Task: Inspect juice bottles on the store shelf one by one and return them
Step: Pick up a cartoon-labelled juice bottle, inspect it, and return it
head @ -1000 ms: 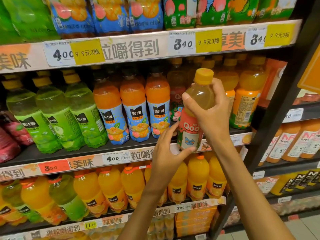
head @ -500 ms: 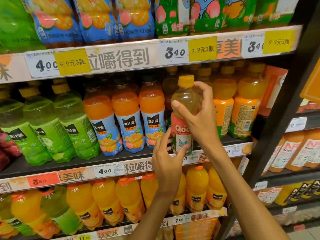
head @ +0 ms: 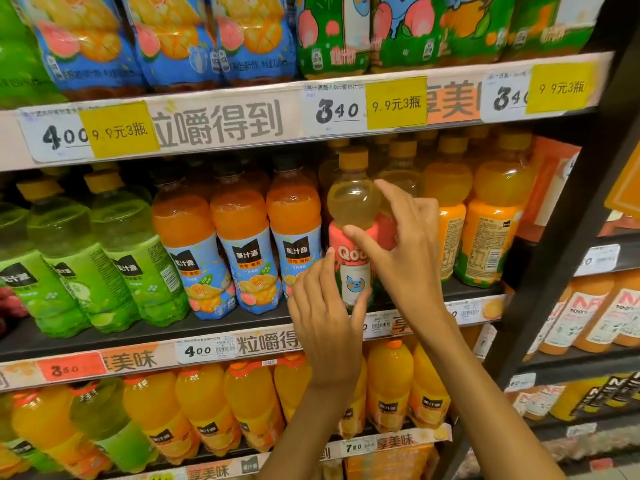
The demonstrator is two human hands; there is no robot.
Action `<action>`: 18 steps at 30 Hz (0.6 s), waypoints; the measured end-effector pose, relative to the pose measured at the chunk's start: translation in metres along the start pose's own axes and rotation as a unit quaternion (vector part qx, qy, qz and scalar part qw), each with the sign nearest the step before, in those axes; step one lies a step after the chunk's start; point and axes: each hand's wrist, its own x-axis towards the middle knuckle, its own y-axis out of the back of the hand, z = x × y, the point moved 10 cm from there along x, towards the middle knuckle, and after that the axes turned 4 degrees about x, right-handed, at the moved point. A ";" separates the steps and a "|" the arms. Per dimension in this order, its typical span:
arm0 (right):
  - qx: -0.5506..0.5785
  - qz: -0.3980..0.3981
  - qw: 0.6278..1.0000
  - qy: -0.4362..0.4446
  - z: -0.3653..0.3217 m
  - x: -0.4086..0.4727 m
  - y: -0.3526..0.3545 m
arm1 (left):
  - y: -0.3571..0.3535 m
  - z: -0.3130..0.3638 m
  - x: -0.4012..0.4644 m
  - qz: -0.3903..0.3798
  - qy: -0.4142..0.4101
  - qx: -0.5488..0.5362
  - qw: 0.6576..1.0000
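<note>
Hands of a person meet at the centre of the frame, on one small clear plastic bottle of pale yellow juice with a pink cat label and an orange cap [head: 351, 237]. The right hand [head: 405, 258] grips its upper part, thumb on the front at the top of the label and fingers curled behind the shoulder. The left hand [head: 325, 323] holds its lower part, with the fingers bent against the left side of the label and the thumb under the cat picture. This bottle is upright at the front edge of the dark middle shelf [head: 214, 327]; I cannot tell if its base already touches the shelf.

Just to the left of it stand three orange juice bottles with blue fruit labels [head: 239, 251], and further left, green juice bottles with green labels [head: 86, 265]. To the right stand yellow-orange juice bottles with orange labels [head: 485, 220]. Above runs a white price strip with yellow tags [head: 221, 123]. In the lower part of the frame, yellow juice bottles [head: 249, 407] fill the shelf below
</note>
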 end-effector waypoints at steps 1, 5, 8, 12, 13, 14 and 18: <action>-0.024 0.003 1.000 0.014 -0.002 0.001 -0.002 | -0.001 -0.001 0.001 0.000 0.000 0.011 1.000; -0.108 0.017 0.993 0.050 -0.006 0.003 -0.010 | -0.003 0.001 0.005 0.007 -0.008 0.067 0.998; -0.145 0.017 0.987 0.061 -0.005 0.003 -0.017 | -0.007 0.001 0.006 0.004 -0.013 0.100 0.995; -0.120 0.024 0.990 0.064 -0.003 0.000 -0.016 | -0.010 0.000 0.006 -0.005 -0.013 0.112 0.994; -0.100 0.033 0.993 0.060 0.000 0.001 -0.011 | -0.011 -0.001 0.006 -0.008 -0.010 0.112 0.994; -0.085 0.053 0.994 0.053 0.002 0.002 -0.004 | -0.012 -0.002 0.006 -0.013 -0.005 0.109 0.994; -0.172 0.091 0.981 0.018 0.016 0.012 0.019 | -0.016 0.000 0.007 -0.048 0.013 0.097 0.994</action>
